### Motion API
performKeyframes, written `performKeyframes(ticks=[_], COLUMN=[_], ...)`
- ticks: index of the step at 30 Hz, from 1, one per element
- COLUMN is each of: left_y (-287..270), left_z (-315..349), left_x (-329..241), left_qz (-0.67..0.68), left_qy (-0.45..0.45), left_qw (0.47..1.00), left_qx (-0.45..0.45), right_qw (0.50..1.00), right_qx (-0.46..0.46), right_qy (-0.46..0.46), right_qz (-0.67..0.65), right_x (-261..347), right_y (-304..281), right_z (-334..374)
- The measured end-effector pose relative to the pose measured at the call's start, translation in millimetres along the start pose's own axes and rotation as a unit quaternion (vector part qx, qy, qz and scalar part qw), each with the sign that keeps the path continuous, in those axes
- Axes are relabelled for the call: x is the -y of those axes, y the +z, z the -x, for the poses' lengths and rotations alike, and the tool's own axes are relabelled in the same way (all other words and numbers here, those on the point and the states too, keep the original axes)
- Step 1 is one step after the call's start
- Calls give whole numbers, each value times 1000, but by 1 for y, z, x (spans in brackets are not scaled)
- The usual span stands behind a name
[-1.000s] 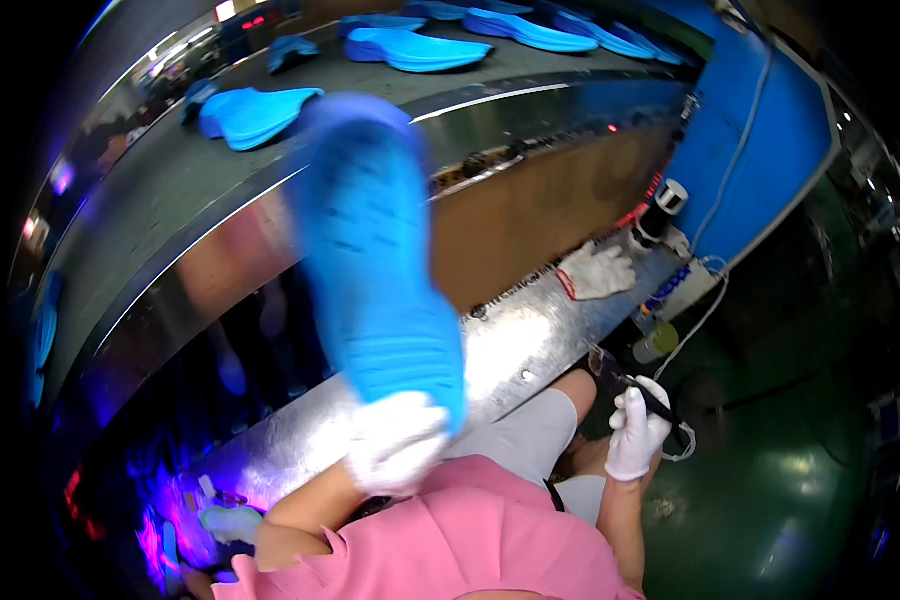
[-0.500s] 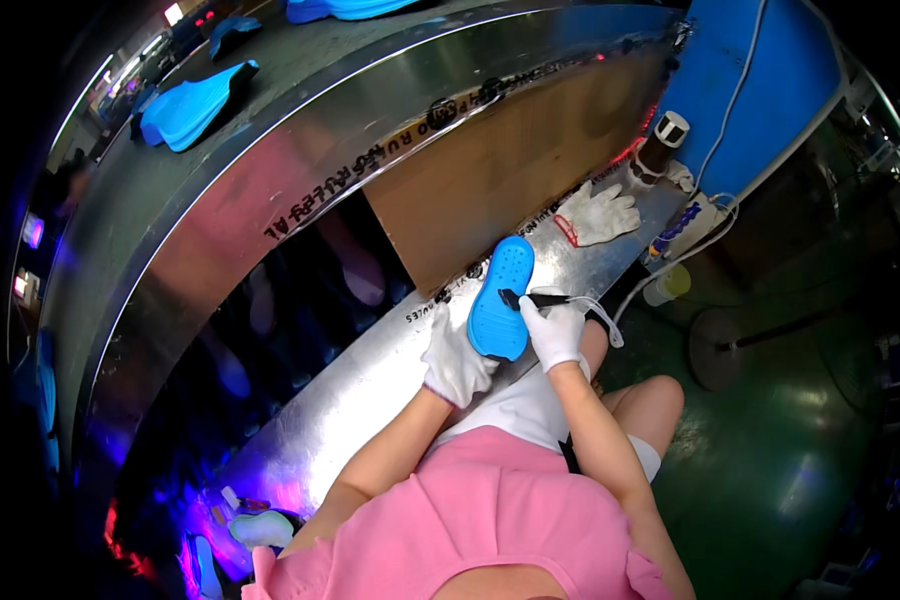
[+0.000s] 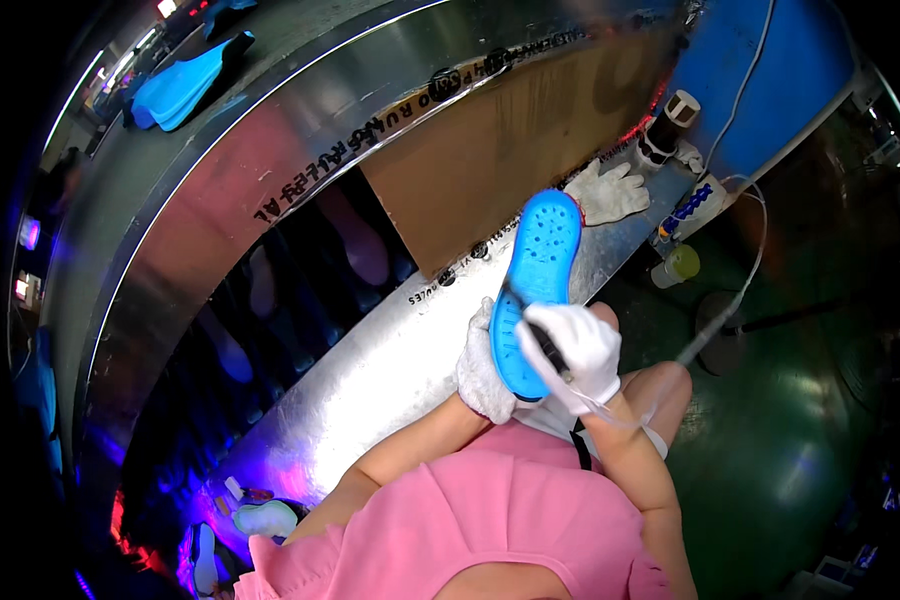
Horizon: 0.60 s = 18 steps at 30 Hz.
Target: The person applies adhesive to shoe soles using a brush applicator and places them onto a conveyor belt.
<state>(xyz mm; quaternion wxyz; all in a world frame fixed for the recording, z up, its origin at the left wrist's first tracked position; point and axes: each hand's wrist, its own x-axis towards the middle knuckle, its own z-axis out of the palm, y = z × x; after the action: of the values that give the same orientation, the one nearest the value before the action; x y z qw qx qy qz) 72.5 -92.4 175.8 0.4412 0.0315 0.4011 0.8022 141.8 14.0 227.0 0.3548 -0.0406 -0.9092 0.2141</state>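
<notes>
A bright blue shoe sole (image 3: 545, 262), dotted with small holes at its far end and ribbed toward its near end, is raised over my lap. Gripping its near left side is my left hand (image 3: 480, 368) in a white glove, its fingers partly hidden behind the sole. My right hand (image 3: 588, 348), also gloved in white, is closed around a black tool (image 3: 547, 350) with a pale thin tube (image 3: 720, 322) attached. The dark tip of this tool lies over the middle of the sole, at its left edge. Motion blurs the tool and part of the tube.
A loose white glove (image 3: 612, 195) lies on the metal ledge (image 3: 370, 360) beyond the sole. Farther right stand a dark bottle (image 3: 670, 125) and a yellow-lidded container (image 3: 680, 263). Cardboard (image 3: 490, 160) lines the back. Blue pieces (image 3: 190, 80) rest on the conveyor (image 3: 290, 45).
The sole and both hands have shifted right and appear larger. My right hand has turned, with the tool now pointing up-left and the tube swinging outward to the right.
</notes>
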Motion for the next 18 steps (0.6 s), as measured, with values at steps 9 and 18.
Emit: performKeyframes(ticks=[9, 18], left_y=[-34, -15], left_z=[-17, -11], left_x=[23, -10], left_qz=[-56, 300], left_qy=[73, -103], left_qw=[975, 918], left_qx=[202, 239], right_qw=[991, 980], right_qx=[33, 3], right_qy=[-53, -23], right_qz=[-115, -198], right_x=[18, 35], right_y=[-15, -15], right_z=[11, 18])
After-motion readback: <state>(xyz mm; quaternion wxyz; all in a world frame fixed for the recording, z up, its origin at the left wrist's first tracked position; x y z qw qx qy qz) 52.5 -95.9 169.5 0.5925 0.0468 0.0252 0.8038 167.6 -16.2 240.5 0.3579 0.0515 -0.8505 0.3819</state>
